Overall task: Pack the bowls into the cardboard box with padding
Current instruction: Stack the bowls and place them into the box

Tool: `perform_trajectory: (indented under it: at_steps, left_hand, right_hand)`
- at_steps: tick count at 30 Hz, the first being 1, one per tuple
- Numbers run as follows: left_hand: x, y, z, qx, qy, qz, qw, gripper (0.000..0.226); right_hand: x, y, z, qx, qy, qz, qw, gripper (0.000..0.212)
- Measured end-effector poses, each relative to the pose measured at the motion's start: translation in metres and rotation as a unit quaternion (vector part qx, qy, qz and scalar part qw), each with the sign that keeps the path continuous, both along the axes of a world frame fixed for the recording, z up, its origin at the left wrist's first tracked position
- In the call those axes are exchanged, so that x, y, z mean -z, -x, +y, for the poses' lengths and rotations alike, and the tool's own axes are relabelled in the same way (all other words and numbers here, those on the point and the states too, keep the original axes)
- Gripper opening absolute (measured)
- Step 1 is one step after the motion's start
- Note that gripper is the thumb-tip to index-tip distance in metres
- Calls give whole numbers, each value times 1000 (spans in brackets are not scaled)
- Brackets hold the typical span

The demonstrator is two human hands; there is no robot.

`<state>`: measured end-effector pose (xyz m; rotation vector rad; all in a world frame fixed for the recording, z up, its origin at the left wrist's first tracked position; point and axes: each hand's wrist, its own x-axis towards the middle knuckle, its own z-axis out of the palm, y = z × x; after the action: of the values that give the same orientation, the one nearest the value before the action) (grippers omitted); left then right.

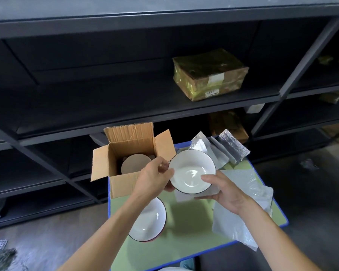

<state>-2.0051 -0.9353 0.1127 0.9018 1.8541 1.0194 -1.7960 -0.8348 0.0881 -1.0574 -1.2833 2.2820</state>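
1 bowl (192, 171) is in the air just right of the cardboard box (125, 153), beside its right flap. The bowl is glossy white inside, carries a thin dark line round the rim, and is tilted with its opening toward me. My left hand (153, 178) grips the rim on the box side, thumb laid over the edge into the bowl. My right hand (223, 194) grips the rim on the side away from the box, thumb inside, fingers curled underneath.

A 2nd bowl (147, 222), with the same white inside and dark rim, stands on the green table (184, 222) in front of the box. My left forearm covers part of it.

The box is open with its flaps raised. A round pale shape (135, 163) lies inside; I cannot tell what it is. Bubble wrap (241, 192) and silver padding (233, 147) lie to the right of the box.

The underside of the held bowl is hidden. A white sheet (184, 196) shows below it; I cannot tell whether my fingers hold that too.
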Motion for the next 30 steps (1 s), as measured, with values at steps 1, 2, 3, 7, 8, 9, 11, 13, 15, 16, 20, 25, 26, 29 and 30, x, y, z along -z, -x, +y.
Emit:
perform_trajectory:
  at_steps: [1,2,3,7,8,9,11,13,15,16,20,25,26,29,30]
  left_hand:
    - [-2,1,-1,-8,-4,-21,1000,17]
    - [-4,2,-2,-12,-1,-28,1000,24]
    - [-5,4,-4,-9,5,-23,1000,30]
    - [-9,10,-13,45,0,-117,992,50]
    - [-10,10,-15,57,-12,-164,985,52]
    - [-12,9,-16,65,-26,-202,977,54]
    - [-15,8,-16,80,-62,-243,965,53]
    - [-18,8,-16,96,-91,-241,961,46]
    - [-21,12,-18,99,-105,-227,963,42]
    - [-22,14,-20,94,-106,-220,965,42]
    - [-20,29,-30,55,-100,-192,975,41]
    - [-14,58,-48,12,-80,-148,986,50]
    - [-12,64,-51,0,-75,-136,988,54]
    - [-11,85,-59,-37,-74,-86,993,67]
    - [-10,91,-61,-48,-74,-73,993,68]
  right_hand:
    - [0,1,-1,9,2,6,1000,54]
    - [-2,2,-2,15,2,11,1000,56]
    - [-4,2,-2,17,1,16,1000,57]
    - [-19,1,-5,21,7,30,999,54]
    - [-23,1,-6,23,10,33,999,52]
    - [-27,1,-8,24,11,37,999,51]
    - [-34,3,-12,27,12,44,999,49]
    - [-38,5,-15,36,20,47,998,47]
    - [-40,10,-17,44,25,41,998,47]
    - [-41,13,-18,43,22,37,998,50]
    - [-39,33,-24,20,4,22,1000,54]
    - [-35,71,-32,-19,-28,-16,999,52]
    - [-37,80,-34,-31,-40,-28,998,46]
    - [-44,107,-39,-46,-81,-87,992,30]
    - [-45,115,-40,-43,-92,-107,989,28]
